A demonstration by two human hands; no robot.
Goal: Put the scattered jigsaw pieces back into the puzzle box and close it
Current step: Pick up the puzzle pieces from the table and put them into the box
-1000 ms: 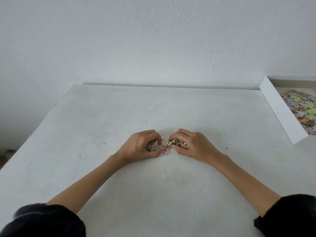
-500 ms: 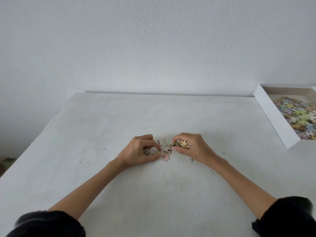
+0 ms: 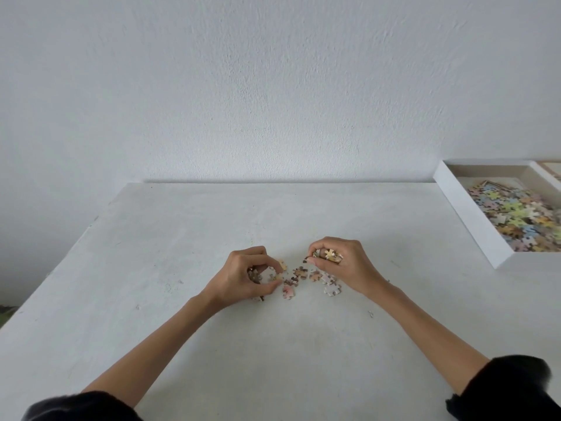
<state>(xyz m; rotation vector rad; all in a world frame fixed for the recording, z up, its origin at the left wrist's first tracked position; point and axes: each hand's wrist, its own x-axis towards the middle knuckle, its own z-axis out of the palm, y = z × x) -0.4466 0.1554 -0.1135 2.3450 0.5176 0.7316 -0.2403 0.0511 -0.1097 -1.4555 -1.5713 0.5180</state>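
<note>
- Head view: the left hand (image 3: 243, 275) rests on the white table (image 3: 273, 344), its fingers and thumb curled round a small cluster of jigsaw pieces.
- Head view: the right hand (image 3: 343, 265) is raised slightly above the surface, and its fingertips and thumb pinch a bunch of pieces, a yellow one on top.
- Head view: between and just under the two hands lie the loose jigsaw pieces (image 3: 300, 273), scattered flat on the table, with a pink one nearest the person and a pale one beside the right wrist.
- Head view: the puzzle box (image 3: 473, 220) sits well apart at the table's far right, open on top and cut off by the frame edge.
- Head view: a pile of pastel pieces (image 3: 516, 214) lies inside the box.
- Head view: dark sleeves (image 3: 504, 387) cover both forearms near the bottom corners, and a plain white wall (image 3: 273, 86) rises behind the table.
</note>
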